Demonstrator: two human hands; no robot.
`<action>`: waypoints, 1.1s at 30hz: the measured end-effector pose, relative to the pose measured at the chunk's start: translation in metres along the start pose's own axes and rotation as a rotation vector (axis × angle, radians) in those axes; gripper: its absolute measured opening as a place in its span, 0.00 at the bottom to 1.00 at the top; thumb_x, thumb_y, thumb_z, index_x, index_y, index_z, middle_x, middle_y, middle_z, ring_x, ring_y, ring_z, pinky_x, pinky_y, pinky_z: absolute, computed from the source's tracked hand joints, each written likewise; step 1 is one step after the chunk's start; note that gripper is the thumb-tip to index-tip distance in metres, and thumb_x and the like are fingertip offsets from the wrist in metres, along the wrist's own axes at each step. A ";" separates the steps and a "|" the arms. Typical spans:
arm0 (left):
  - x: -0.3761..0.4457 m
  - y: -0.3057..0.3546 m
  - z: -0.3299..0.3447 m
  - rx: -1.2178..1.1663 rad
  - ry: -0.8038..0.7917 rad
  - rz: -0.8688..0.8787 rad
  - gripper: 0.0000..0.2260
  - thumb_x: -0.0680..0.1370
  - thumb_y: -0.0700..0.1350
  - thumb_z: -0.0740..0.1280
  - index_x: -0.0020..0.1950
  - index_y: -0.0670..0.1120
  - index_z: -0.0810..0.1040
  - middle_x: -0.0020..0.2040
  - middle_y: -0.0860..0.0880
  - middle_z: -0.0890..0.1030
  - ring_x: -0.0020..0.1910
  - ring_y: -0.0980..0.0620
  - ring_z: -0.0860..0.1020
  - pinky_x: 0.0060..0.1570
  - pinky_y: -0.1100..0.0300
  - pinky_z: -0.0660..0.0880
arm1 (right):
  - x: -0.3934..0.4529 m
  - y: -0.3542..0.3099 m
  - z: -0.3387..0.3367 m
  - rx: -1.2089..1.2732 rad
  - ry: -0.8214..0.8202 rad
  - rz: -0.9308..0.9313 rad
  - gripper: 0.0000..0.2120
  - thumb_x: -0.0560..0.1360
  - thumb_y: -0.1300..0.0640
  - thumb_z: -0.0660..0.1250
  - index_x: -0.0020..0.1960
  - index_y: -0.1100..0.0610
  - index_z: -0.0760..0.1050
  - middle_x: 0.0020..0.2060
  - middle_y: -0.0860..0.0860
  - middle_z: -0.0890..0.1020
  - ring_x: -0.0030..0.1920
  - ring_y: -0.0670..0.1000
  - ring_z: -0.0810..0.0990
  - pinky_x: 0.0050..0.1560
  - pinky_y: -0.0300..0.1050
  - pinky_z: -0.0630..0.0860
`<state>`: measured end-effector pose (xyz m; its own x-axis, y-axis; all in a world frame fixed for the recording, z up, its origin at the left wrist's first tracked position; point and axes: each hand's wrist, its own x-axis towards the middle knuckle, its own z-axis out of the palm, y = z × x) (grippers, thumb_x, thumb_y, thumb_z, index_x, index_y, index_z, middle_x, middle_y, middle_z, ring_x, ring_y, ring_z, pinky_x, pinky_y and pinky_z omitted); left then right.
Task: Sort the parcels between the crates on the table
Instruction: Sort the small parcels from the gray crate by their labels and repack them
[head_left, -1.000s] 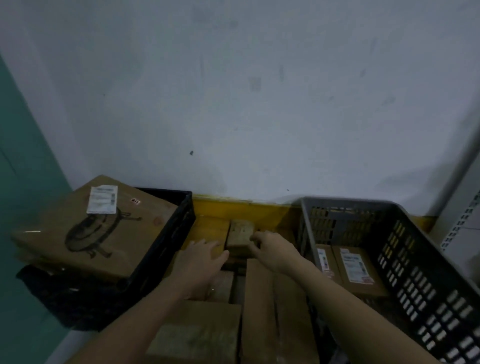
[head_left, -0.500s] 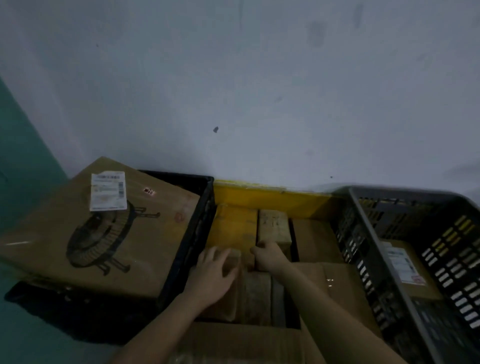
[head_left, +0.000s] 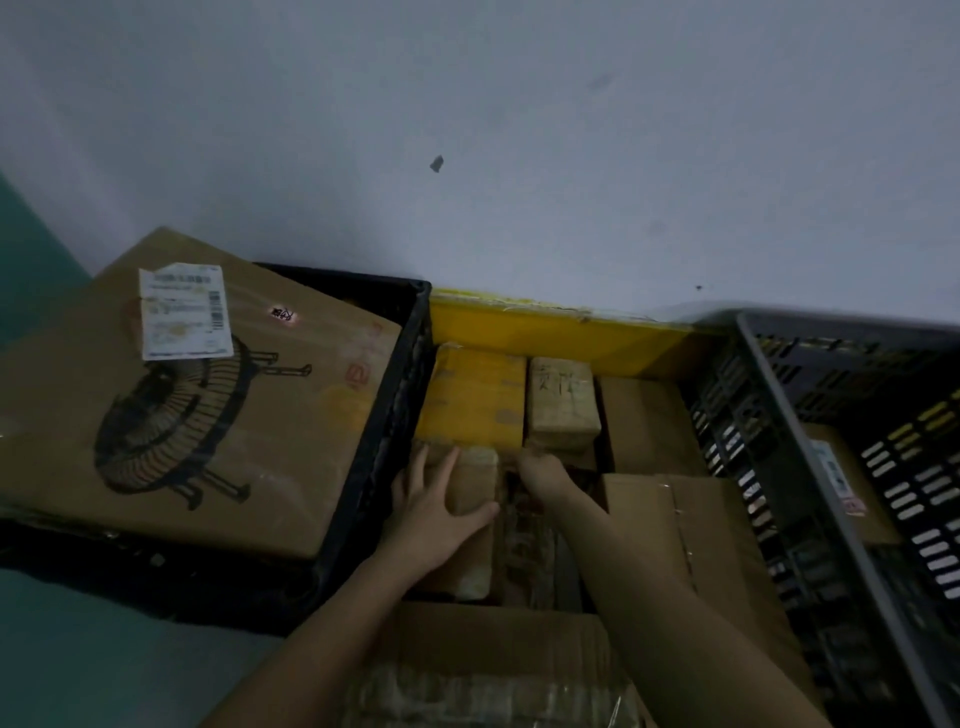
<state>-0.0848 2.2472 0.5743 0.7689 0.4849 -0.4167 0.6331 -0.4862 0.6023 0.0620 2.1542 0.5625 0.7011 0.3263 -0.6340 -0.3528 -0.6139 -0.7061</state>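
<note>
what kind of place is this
Probably a parcel sorting or storage corner: a black crate holding a big carton with a shipping label, a grey crate with labelled parcels, and taped boxes packed between them.

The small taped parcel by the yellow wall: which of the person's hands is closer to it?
Right. The right hand reaches down just in front of the small taped parcel; the left hand rests farther left on another parcel.

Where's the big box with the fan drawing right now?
In the head view, the fan box lies on the left, on top of the black crate, its white label facing up, left of the yellow crate.
</note>
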 end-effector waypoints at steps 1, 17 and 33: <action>-0.001 0.000 0.000 0.000 -0.006 0.000 0.41 0.72 0.71 0.64 0.79 0.64 0.46 0.79 0.59 0.38 0.78 0.46 0.39 0.75 0.40 0.54 | 0.001 -0.001 0.001 0.001 -0.012 0.004 0.12 0.83 0.52 0.57 0.58 0.57 0.74 0.48 0.53 0.77 0.42 0.52 0.75 0.47 0.48 0.75; 0.003 -0.005 -0.109 0.626 0.252 0.120 0.38 0.75 0.73 0.50 0.80 0.61 0.40 0.81 0.48 0.43 0.79 0.43 0.39 0.70 0.31 0.38 | 0.008 -0.010 -0.002 0.284 -0.067 -0.007 0.18 0.80 0.53 0.66 0.65 0.60 0.65 0.63 0.58 0.71 0.56 0.56 0.75 0.65 0.59 0.74; 0.007 -0.014 -0.092 0.577 0.531 0.188 0.30 0.79 0.56 0.59 0.80 0.59 0.53 0.79 0.55 0.58 0.80 0.49 0.46 0.74 0.36 0.38 | 0.016 -0.017 0.003 0.248 0.062 -0.121 0.20 0.78 0.53 0.69 0.66 0.56 0.69 0.64 0.56 0.75 0.55 0.54 0.76 0.50 0.47 0.74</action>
<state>-0.0967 2.3247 0.6258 0.8138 0.5679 0.1231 0.5552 -0.8225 0.1237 0.0768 2.1720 0.5635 0.7810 0.3375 -0.5255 -0.3997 -0.3764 -0.8358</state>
